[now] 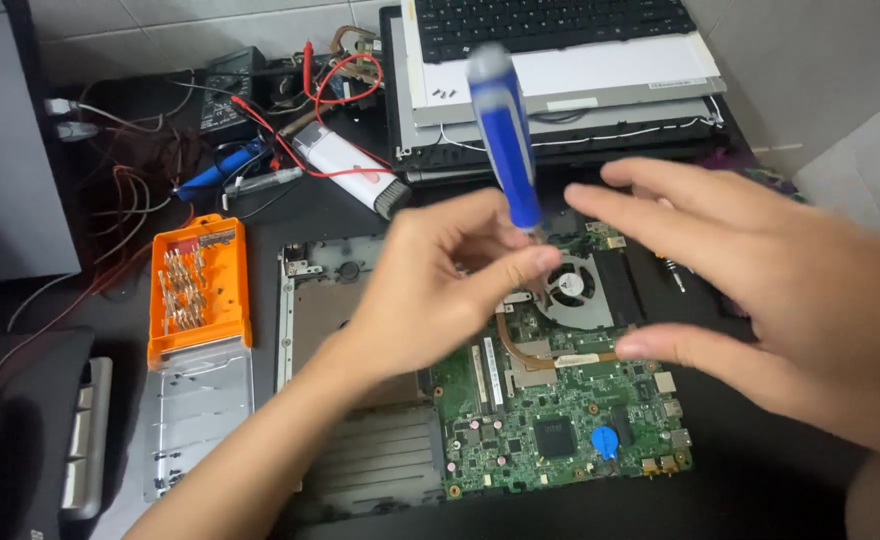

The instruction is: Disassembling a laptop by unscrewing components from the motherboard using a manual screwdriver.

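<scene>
Left hand (430,290) pinches upright screwdriver (505,135) over fan (572,287) (motherboard (550,420) near counter (760,470) front edge); right hand (790,280) released, fingers spread, just beside; bit case (200,288) well left

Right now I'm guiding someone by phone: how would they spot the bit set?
Start at the green motherboard in the open laptop base, then look left past the bare metal frame. There lies the bit set, an orange tray of metal bits above its clear lid. It is the only orange thing on the dark table.
</scene>
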